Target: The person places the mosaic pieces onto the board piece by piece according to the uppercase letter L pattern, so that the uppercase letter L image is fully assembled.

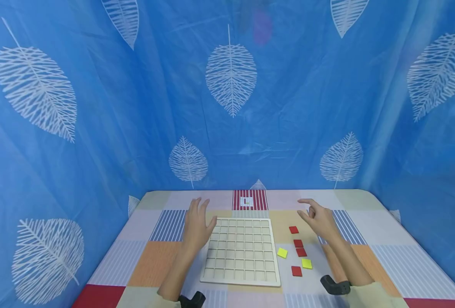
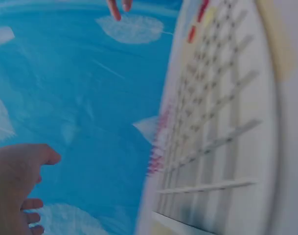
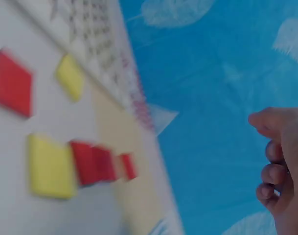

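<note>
The left hand [image 1: 196, 225] is hovering near the board [image 1: 240, 263], the right hand [image 1: 320, 219] beside the tiles [image 1: 296, 271] lying right of the board, both looking empty and well apart; pinching tiles by their edges is probably working best
</note>
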The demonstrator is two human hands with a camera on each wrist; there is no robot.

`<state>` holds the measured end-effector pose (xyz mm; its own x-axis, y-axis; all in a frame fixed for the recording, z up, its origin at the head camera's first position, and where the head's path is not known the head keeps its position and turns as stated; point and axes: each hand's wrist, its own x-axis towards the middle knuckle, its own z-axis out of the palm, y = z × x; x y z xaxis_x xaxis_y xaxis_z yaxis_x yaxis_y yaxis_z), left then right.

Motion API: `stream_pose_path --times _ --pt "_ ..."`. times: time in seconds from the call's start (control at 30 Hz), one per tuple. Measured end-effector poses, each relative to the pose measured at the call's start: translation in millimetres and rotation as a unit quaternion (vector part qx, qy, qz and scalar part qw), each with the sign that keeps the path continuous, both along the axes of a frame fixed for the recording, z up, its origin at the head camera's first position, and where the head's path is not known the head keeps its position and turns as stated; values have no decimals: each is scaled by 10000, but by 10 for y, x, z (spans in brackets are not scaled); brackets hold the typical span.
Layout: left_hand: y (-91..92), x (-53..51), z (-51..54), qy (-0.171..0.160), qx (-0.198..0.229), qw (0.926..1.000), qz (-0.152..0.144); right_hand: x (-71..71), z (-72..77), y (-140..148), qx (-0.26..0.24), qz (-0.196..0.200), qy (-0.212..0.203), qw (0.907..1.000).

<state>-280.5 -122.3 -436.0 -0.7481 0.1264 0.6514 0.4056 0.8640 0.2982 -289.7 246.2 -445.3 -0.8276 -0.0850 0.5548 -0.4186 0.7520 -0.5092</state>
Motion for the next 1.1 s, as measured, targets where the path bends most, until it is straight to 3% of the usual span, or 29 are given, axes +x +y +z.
stream_pose_path --times 0.1,0.23,0.4,0.53,0.7,0.97,1.1 --pt "-32 3 -198 -166 -33 9998 -114 -55 -198 46 -139 138 -444 9988" --pt "-95 -8 -463 -792 41 9966 -214 -127 -404 89 -358 246 -1190 9919" --pt "-178 -24 -760 -1916 462 9801 -226 -211 -612 134 -435 304 -1957 9792" --pt "-226 -22 -932 -2344 583 9695 -413 -227 -710 155 -278 392 -2122 9760" --pt "-254 -7 -1010 -2189 435 9726 -653 -227 -764 156 72 337 -1908 9810" --pt "-237 10 -984 -2172 267 9738 -610 -201 -749 128 -43 -2 -1873 9823" --pt "-227 40 -990 -2181 198 9743 -531 -151 -662 3 -158 -111 -1754 9843"
